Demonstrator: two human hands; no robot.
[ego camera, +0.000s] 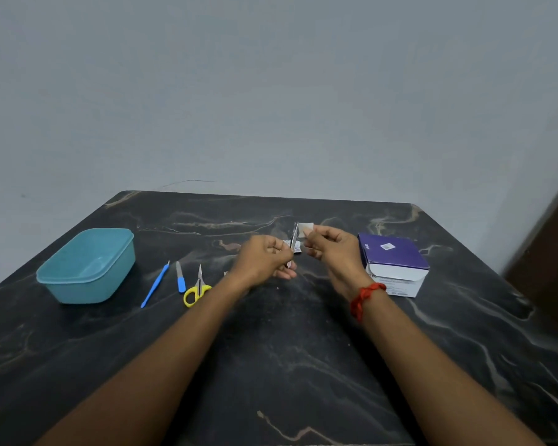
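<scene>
Centre of the frame, just above a dark marbled table (303, 349): left hand (264, 260) curled round the lower end of slim metal tweezers (293, 244), held upright with the tips pointing up. Close beside it, almost touching, right hand (331, 249) with fingers pinching a small white pad (305, 227) against the upper part of the tweezers. Both hands clamped on what they hold, neither resting on the table. Probably a wipe-down of the tweezers. To do it well: grip low and steady with the left, fold the pad round both arms of the tweezers, draw it one way towards the tips, turn to a fresh face for a second pass, and mind the sharp points near the fingertips. Red thread (364, 299) tied round the right wrist. Right of centre, near the right hand, an open purple and white box (393, 255). Left of the frame, an open teal tub (87, 265); between it and the left forearm, laid in a row, a thin blue tool (155, 286), a nail file (180, 280) with a blue handle, and small yellow scissors (197, 289). Pale veins across the tabletop. Upper half of the frame: plain grey wall (271, 91). Far right edge: a strip of dark brown wood (551, 252), door or furniture, impossible to tell which.
</scene>
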